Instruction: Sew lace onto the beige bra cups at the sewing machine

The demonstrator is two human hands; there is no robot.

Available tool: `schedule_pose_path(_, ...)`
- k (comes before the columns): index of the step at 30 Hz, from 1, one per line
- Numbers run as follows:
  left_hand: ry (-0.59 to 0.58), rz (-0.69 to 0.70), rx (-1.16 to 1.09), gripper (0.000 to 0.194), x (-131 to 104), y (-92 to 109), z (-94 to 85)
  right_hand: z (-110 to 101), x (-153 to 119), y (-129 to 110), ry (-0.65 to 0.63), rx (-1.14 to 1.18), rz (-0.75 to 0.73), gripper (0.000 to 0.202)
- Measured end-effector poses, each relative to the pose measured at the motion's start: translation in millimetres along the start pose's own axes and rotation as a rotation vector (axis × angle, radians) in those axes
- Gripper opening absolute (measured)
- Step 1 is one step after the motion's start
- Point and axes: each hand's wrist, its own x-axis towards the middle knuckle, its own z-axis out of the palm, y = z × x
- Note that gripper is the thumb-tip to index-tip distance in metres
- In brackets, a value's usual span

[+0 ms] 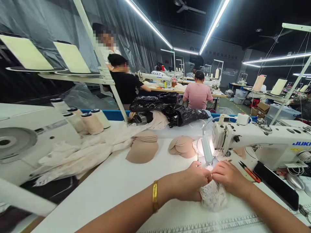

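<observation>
Long strip lights run over a sewing hall, and nearest the camera stands a white table (116, 181) with a printed ruler scale along its near edge. Near that near edge, towards the right, the left hand (191, 183) and the right hand (227, 178) meet fingertip to fingertip, both pinched closed on a piece of white lace (213, 195) that bunches below the fingers and lies on the table just in front of the needle area. A gold bangle (155, 196) circles the left wrist. Directly behind the hands a small lamp (206, 149) shines down from the white sewing machine (262, 140), whose body carries blue letters reading "JUKI" at the right edge of the view. Just right of the right hand lie one pair of thread snips with orange handles (250, 173) and one black phone (277, 184). Further back on the table sit two stacks of beige bra cups (143, 147), the second stack (182, 146) close to the machine, with crumpled pale fabric (80, 155) towards the left edge. Four cones of cream thread (82, 119) lean at the far left, and a black plastic bag (170, 110) lies along the far edge. Beyond, three people sit or stand at other machines, one in a pink shirt (197, 94).
</observation>
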Motion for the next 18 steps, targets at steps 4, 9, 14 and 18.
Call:
schedule_pose_path(4, -0.029, 0.000, -0.010, 0.031, 2.3, -9.3, 1.6, -2.3, -6.2, 0.8, -0.020, 0.198, 0.089, 0.044)
schedule_pose_path(9, 0.014, 0.008, -0.066, 0.015, -2.6, -5.1, -0.4, -32.5, -11.5, -5.8, -0.159, 0.565, 0.267, 0.037)
schedule_pose_path(14, -0.002, 0.028, -0.096, 0.016, -1.1, -5.5, -1.1, -32.1, -7.0, -1.6, -0.069, 0.528, 0.363, 0.026)
schedule_pose_path(18, 0.001, 0.026, -0.104, 0.020, 2.1, -5.9, -3.2, -19.4, -4.1, -0.3, -0.108, 0.372, 0.261, 0.027)
